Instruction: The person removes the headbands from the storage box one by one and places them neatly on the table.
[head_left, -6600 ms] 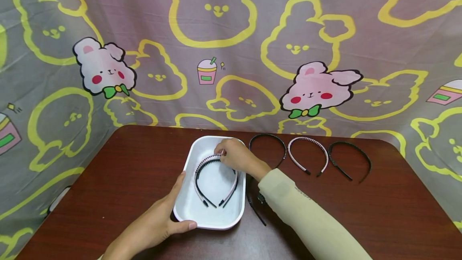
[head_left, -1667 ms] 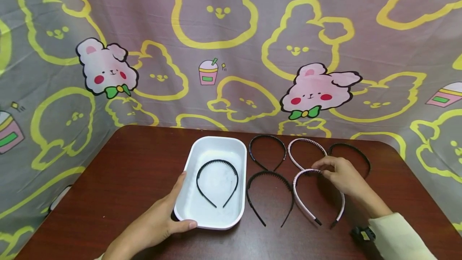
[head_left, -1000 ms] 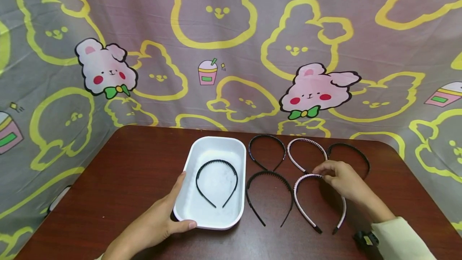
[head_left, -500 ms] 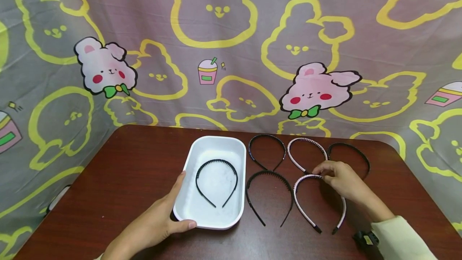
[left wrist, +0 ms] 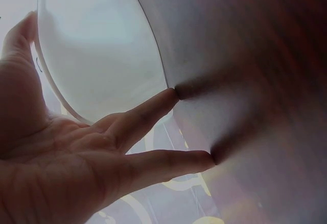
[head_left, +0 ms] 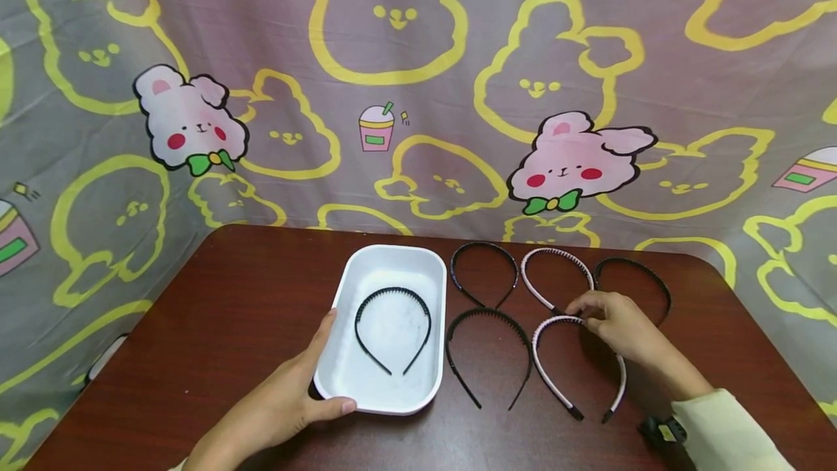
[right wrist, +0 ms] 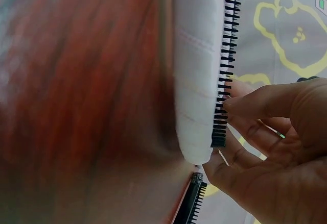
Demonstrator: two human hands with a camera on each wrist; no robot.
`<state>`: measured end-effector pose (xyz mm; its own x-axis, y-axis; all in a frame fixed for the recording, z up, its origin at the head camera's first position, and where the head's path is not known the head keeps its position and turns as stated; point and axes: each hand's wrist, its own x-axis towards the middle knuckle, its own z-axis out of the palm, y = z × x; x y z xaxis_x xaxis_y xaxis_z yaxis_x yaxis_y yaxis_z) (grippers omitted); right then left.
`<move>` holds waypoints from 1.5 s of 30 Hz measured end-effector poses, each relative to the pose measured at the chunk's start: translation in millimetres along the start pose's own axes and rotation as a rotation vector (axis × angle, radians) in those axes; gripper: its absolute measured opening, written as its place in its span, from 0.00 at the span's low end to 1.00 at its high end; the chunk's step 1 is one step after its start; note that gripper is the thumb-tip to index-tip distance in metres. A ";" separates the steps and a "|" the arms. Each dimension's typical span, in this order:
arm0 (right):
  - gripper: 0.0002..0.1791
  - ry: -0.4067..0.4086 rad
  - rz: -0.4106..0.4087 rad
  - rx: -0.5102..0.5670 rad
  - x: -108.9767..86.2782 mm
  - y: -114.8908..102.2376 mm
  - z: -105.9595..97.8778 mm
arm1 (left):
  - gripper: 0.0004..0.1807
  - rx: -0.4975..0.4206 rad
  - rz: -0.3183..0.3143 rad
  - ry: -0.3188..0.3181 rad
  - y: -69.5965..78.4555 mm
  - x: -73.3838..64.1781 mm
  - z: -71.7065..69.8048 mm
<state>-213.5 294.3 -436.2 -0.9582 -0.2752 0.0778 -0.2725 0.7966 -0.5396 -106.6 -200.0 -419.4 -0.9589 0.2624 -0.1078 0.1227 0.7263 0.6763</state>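
Note:
A white tray (head_left: 437,384) stands mid-table, and one black toothed headband (head_left: 393,289) lies inside it. My left hand (head_left: 290,387) spans the tray's near left corner, thumb over the near rim. In the left wrist view its fingers (left wrist: 148,117) reach out straight, two tips against the tabletop. Right of the tray, my right hand (head_left: 621,325) pinches the top of a pink toothed headband (head_left: 554,389), whose ends point toward me. The right wrist view shows thumb and fingertips at the teeth of this pink headband (right wrist: 196,71); the hand covers part of its arch in the head view.
Beside the pinched headband lies a black one (head_left: 489,311). Behind them are a black headband (head_left: 485,243), another pink one (head_left: 535,295) and a black one (head_left: 667,293) partly behind my right hand. A cartoon-print curtain (head_left: 431,115) borders the brown table (head_left: 229,311).
The pink headband was in the tray with the black one; my right hand has carried it right to the table, front row. Over the last second both hands stay still.

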 end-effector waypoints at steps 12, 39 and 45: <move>0.14 0.029 -0.005 -0.005 -1.2 -5.2 -0.8 | 0.70 0.000 -0.001 0.000 1.1 -0.4 -0.8; 0.10 0.191 -0.154 0.006 -1.8 -50.7 -2.1 | 0.70 0.006 -0.013 0.003 0.2 0.5 0.1; 0.09 0.206 -0.184 0.021 0.5 -66.0 1.1 | 0.70 0.007 -0.019 0.001 0.6 0.5 0.0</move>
<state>-195.9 241.0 -401.5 -0.8907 -0.2974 0.3437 -0.4440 0.7313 -0.5178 -107.0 -199.4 -419.0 -0.9613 0.2481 -0.1199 0.1062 0.7353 0.6694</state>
